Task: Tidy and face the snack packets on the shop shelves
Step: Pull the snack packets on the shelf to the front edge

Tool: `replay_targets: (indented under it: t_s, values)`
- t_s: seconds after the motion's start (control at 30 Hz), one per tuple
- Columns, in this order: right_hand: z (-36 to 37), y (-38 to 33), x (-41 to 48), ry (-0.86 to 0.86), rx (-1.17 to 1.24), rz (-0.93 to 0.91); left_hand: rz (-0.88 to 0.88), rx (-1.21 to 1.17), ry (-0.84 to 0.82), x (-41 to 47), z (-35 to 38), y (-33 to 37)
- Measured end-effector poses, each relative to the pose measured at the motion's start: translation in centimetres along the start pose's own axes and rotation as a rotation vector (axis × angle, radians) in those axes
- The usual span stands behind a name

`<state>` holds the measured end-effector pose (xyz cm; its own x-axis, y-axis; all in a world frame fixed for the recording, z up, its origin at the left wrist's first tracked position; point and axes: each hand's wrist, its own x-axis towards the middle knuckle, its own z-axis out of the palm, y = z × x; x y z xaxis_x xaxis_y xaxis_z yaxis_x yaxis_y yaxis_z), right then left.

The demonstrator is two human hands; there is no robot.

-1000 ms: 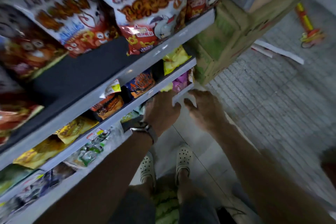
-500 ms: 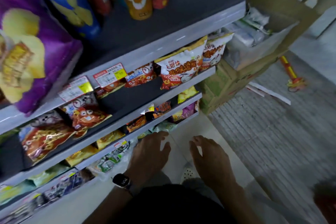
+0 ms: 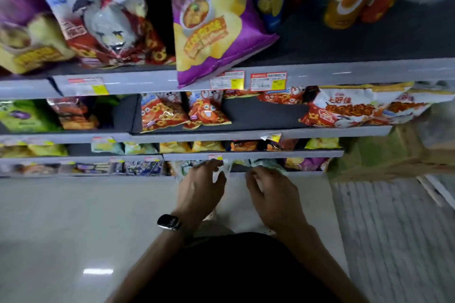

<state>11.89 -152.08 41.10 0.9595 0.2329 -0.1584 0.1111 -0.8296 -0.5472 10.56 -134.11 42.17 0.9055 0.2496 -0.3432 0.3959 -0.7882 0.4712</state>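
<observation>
Grey metal shop shelves (image 3: 246, 133) in four tiers carry snack packets. A large purple crisp bag (image 3: 209, 29) on the top tier overhangs the shelf edge, above two yellow-and-white price labels. On the lowest tier, pale green-and-white snack packets (image 3: 264, 164) lie at the front lip. The left hand (image 3: 200, 192), black smartwatch at its wrist, pinches one packet; the right hand (image 3: 273, 198) curls around another.
</observation>
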Motion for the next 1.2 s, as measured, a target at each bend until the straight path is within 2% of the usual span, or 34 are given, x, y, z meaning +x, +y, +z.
replay_targets:
  t_s: [0.17,0.3,0.63,0.8,1.0,1.2]
  values:
    - [2.1,-3.7,2.7,-0.044,-0.017,-0.064,-0.126,-0.005,0.087,-0.3,-2.8,-5.0]
    - [4.0,-6.9,5.5,-0.045,-0.116,-0.059,-0.132,0.024,0.131,1.4,-5.0,-8.6]
    - [7.9,-11.3,11.9,0.118,-0.098,0.015,-0.174,-0.153,0.251,9.3,-9.0,-15.2]
    - [11.1,-12.0,16.4,0.118,0.210,0.251,-0.246,-0.259,0.214,14.3,-9.7,-15.9]
    - [13.3,-12.9,21.3,0.119,0.286,0.439,-0.316,-0.404,0.117,19.7,-9.8,-16.1]
    - [14.0,-12.7,23.5,0.009,0.356,0.657,-0.303,-0.512,0.055,24.3,-6.5,-18.7]
